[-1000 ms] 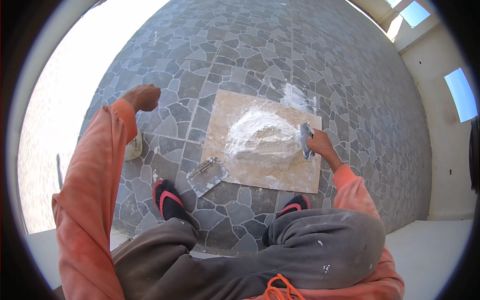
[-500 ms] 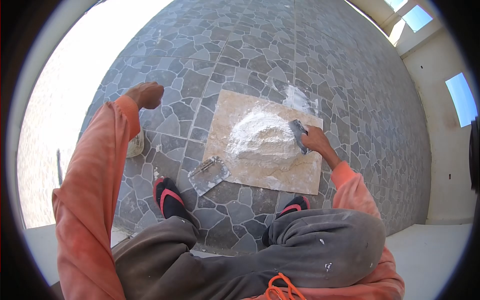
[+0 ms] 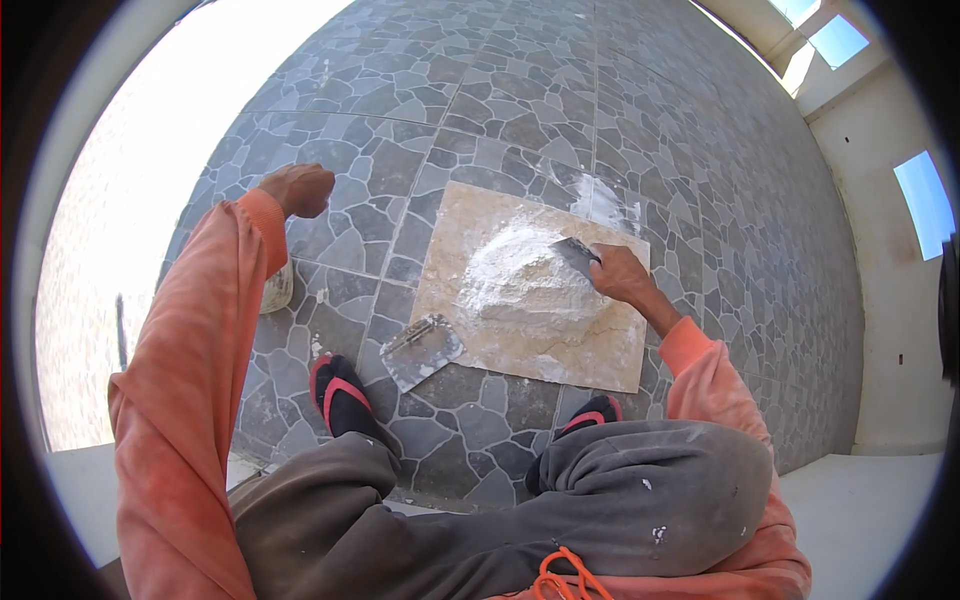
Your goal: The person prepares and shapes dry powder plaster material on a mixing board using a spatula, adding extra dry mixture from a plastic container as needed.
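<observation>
A mound of white powder [image 3: 525,275] is heaped on a beige square board [image 3: 615,365] that lies on the floor. In my right hand [image 3: 622,272] is a putty knife [image 3: 577,254], its grey blade over the upper right side of the mound. My left hand [image 3: 300,190] is held out above the floor to the left, closed in a fist, with nothing showing in it. A flat trowel [image 3: 422,352], smeared with white, rests at the board's lower left corner, partly over its edge.
The floor has a grey stone-pattern tile [image 3: 380,165], with a white smear [image 3: 604,205] behind the board. A pale bucket [image 3: 278,288] stands partly hidden by my left sleeve. My sandalled feet [image 3: 345,395] are just in front of the board.
My right hand has moved a little up and left with the putty knife, whose blade has gone from the mound's right edge to over its upper part. My left hand stays closed.
</observation>
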### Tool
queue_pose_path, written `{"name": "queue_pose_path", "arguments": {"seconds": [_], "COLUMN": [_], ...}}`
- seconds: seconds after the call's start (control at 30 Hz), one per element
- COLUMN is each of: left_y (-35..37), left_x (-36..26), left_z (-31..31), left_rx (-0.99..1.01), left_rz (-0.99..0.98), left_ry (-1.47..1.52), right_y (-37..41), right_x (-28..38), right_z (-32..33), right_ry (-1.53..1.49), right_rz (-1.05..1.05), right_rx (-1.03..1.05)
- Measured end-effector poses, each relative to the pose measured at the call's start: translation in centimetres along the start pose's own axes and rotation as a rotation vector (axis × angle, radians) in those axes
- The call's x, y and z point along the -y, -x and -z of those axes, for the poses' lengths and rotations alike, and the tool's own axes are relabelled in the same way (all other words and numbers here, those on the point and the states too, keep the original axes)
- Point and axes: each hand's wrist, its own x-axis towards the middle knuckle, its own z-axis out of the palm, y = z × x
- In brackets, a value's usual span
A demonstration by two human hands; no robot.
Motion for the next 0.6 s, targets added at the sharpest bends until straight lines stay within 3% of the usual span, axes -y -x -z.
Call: {"name": "queue_pose_path", "arguments": {"seconds": [0.37,0.6], "left_y": [-0.1,0.3], "left_x": [0.1,0.0], "left_z": [-0.2,-0.1], "left_rx": [0.020,0.022], "left_rz": [0.004,0.035], "left_ry": [-0.009,-0.004], "right_y": [0.5,3.1], "right_x": [1.6,-3.2], "right_z": [0.4,1.0], "right_ry": [-0.053,-0.171], "right_rz": [0.168,-0.250], "right_rx": [-0.092,-0.160]}}
